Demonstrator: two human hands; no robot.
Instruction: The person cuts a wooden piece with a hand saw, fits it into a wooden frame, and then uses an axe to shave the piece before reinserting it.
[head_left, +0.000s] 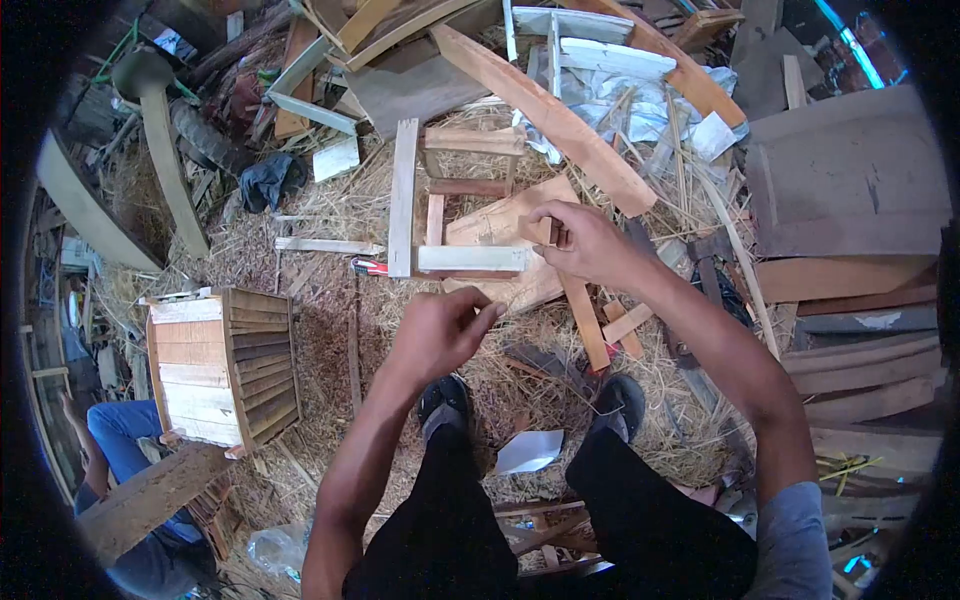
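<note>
A small wooden frame (403,200) of pale slats lies on the straw-covered ground in front of me. Its near crosspiece is a whitish slat (465,259). My right hand (590,242) is at the right end of that slat, thumb and forefinger curled toward each other; whatever they pinch is too small to tell. Closer to me, my left hand (445,330) hovers just below the frame. Its thumb and fingertips are closed together, and I cannot make out what is between them. A broad wooden board (550,205) lies beneath the frame's right side. A red-handled tool (369,267) rests by the frame's lower left corner.
A slatted wooden crate (215,365) stands at left, near another person's blue-trousered leg (125,430). A long plank (550,115) slants behind the frame. Stacked boards (865,370) line the right side. A white sheet (530,452) lies between my feet.
</note>
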